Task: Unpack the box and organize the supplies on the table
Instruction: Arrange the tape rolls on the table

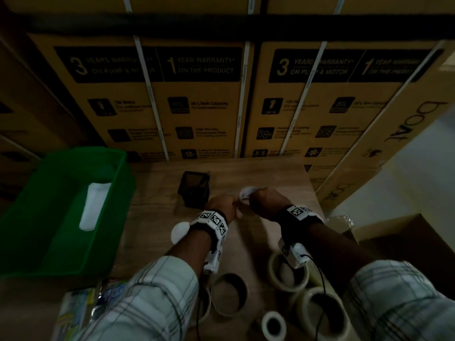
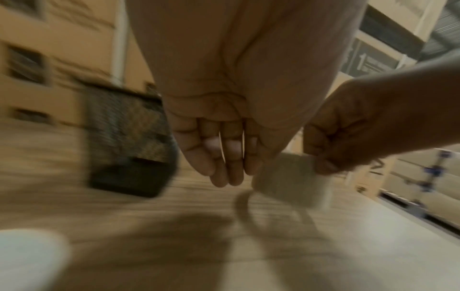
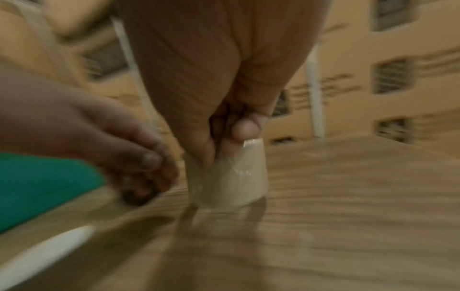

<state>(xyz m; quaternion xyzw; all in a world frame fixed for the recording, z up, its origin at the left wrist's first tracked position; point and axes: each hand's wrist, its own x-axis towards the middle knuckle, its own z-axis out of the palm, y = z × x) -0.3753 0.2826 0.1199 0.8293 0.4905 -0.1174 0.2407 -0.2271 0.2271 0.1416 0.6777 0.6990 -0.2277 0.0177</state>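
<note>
A pale tape roll (image 3: 229, 177) is pinched at its top edge by the right hand (image 3: 219, 94), thumb outside and fingers curled into the core, its lower edge touching or just above the table (image 3: 348, 196); blur hides which. The left hand (image 2: 224, 118) is held just left of the grip with fingers loosely curled and nothing in them. A black mesh holder (image 1: 194, 189) stands further left of the grip, a green bin (image 1: 61, 217) beyond it. Several more rolls (image 1: 229, 294) lie nearer the body. If released while tilted, the roll could be tipped onto its side and rolled toward the table's far edge, or knocked by the left hand's knuckles.
</note>
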